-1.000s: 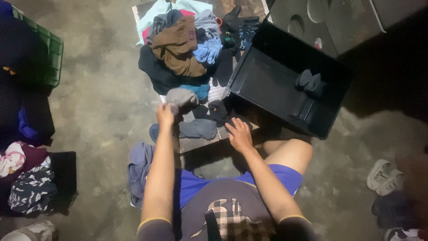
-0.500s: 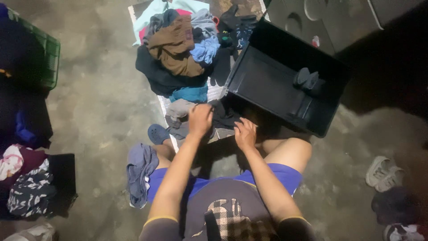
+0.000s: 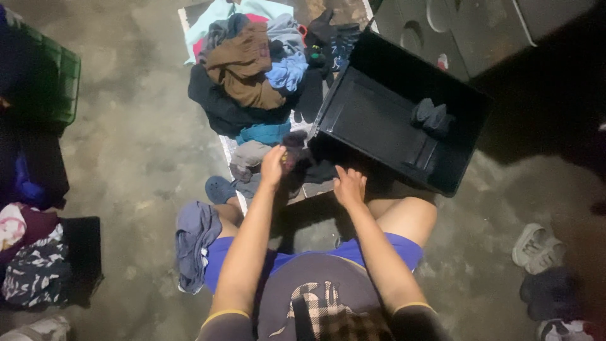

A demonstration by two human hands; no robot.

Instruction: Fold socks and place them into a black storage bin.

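While much of the scene was swallowed by shadow, the head view was lit well enough at its centre for both hands to be followed. The left hand [image 3: 273,165] was seen raised over a low board [image 3: 309,189], its fingers closed on a small dark garment [image 3: 294,158] whose kind could not be made out; only a bunched, blackish lump was shown just beyond the knuckles. The right hand [image 3: 349,187] was laid flat, fingers spread, on dark cloth [image 3: 319,170] at the board's near edge, and nothing was gripped by it as far as could be told. A grey garment [image 3: 250,153] was seen just left of the left hand, and beyond it a heap of clothes [image 3: 243,69] in brown, blue, black and pale green was piled, its far end cut off by the upper edge. A black plastic bin [image 3: 372,120] was set to the right of the heap, touching the dark cloth, with folded dark pieces [image 3: 431,115] inside near its far wall; the outer side was lost in darkness. A green crate [image 3: 57,82] and a patterned bundle [image 3: 35,271] at the left were partly cropped. A blue-grey cloth [image 3: 192,237] was seen lying by the person's left thigh. Pale shoes [image 3: 536,246] at the right were dimly shown.
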